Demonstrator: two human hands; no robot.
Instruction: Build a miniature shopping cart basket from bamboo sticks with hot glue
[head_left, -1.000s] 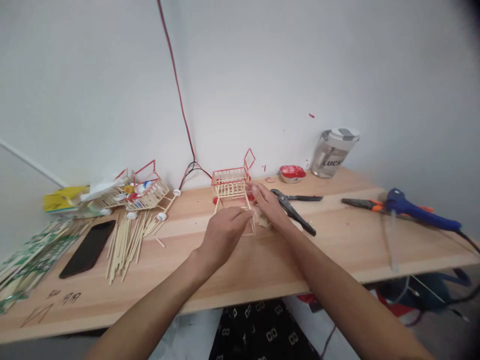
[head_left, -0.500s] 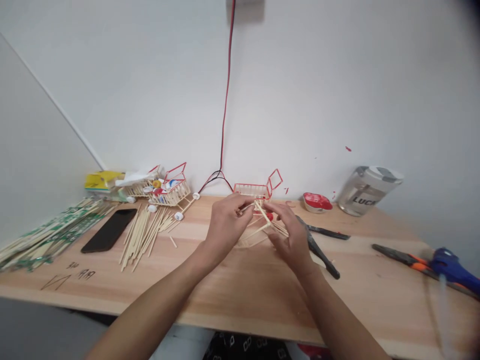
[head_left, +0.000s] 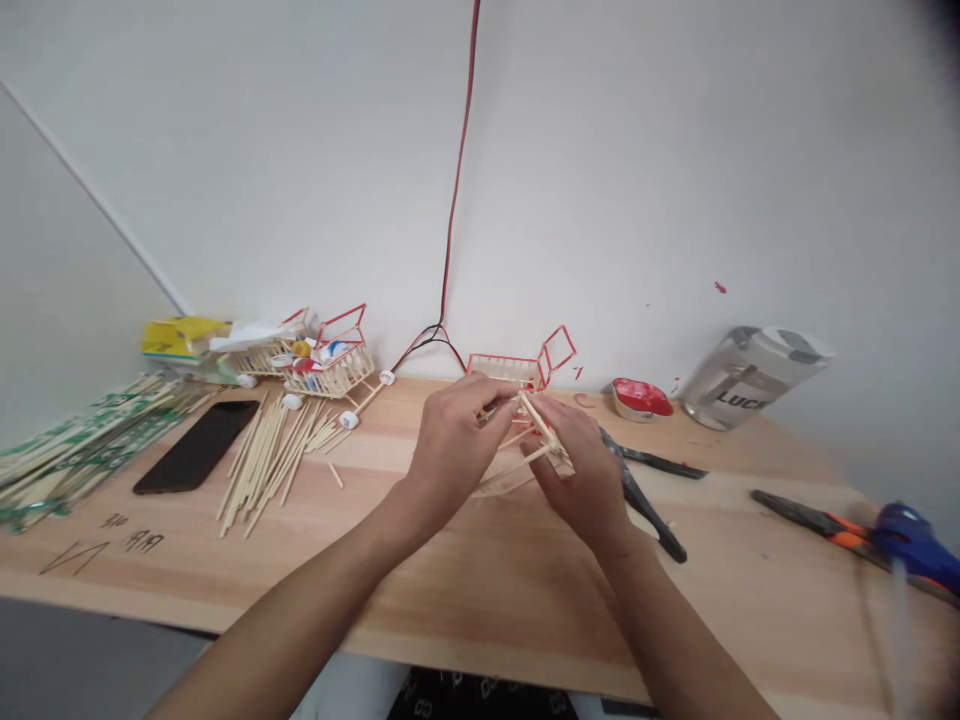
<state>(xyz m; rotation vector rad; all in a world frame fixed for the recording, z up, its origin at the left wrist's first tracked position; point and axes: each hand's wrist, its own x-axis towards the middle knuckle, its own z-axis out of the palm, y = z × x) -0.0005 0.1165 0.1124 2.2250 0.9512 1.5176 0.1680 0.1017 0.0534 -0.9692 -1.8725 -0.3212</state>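
Note:
Both hands are at a small frame of pale wooden sticks (head_left: 541, 424) near the middle of the table. My left hand (head_left: 457, 432) has its thumb and fingers closed at the frame's upper left end, and its fingertips are partly hidden. My right hand (head_left: 579, 468) grips the frame from the right, thumb below and fingers above. More thin sticks reach down and left from the frame toward the tabletop. Right behind the hands stands a small stick cart (head_left: 504, 370) with red-painted edges, its lower part covered by my fingers.
Leftward are loose sticks (head_left: 259, 470), a black phone (head_left: 196, 447), wrapped sticks (head_left: 90, 450) and a finished-looking stick cart with white wheels (head_left: 337, 375). Rightward lie black-handled pliers (head_left: 649, 512), a red paint dish (head_left: 641, 398), a clear jar (head_left: 750, 380) and a blue glue gun (head_left: 911, 540).
My hands have drawn slightly closer together around the stick frame, and the frame is tilted a little differently. The head view has shifted slightly.

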